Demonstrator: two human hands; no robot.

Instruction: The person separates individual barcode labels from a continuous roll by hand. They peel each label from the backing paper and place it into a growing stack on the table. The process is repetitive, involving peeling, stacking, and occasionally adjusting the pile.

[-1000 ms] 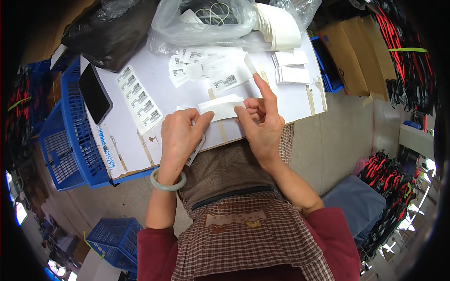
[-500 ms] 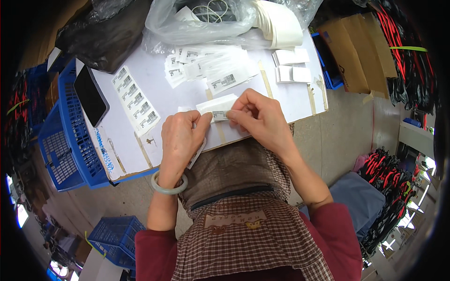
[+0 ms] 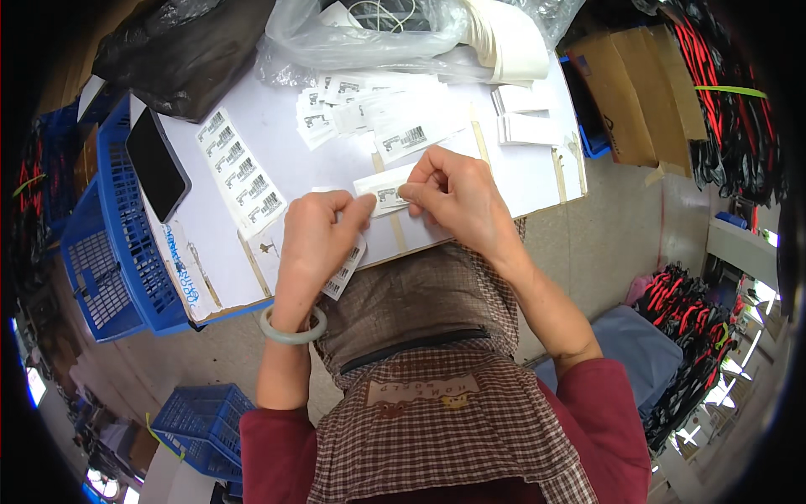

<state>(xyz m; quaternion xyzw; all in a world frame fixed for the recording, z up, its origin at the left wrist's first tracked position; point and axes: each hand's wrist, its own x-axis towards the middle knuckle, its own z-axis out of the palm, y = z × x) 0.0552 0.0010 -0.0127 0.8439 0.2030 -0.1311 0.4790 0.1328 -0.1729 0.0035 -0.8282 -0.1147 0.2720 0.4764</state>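
Flat on the table's near edge is a small white card (image 3: 388,181) bearing a barcode label (image 3: 387,197). My right hand (image 3: 457,197) pinches at that label's right end with thumb and forefinger, its other fingers curled. At the card's left end, the thumb tip of my left hand (image 3: 323,233) rests close by, with the fingers folded in. A strip of barcode labels (image 3: 344,273) runs under my left hand, over the table edge toward my lap; the fingers hide its upper part and seem closed around it.
Beyond the hands lies a loose pile of labelled white cards (image 3: 378,113). A label sheet (image 3: 242,172) and a dark phone (image 3: 158,165) lie left, by a blue basket (image 3: 126,244). Small white card stacks (image 3: 525,118), a clear plastic bag (image 3: 353,46) and a cardboard box (image 3: 634,97) stand farther off.
My left hand has shifted slightly left and down, showing more of the label strip below it. The right fingertips stay at the card's label, which shows more clearly.
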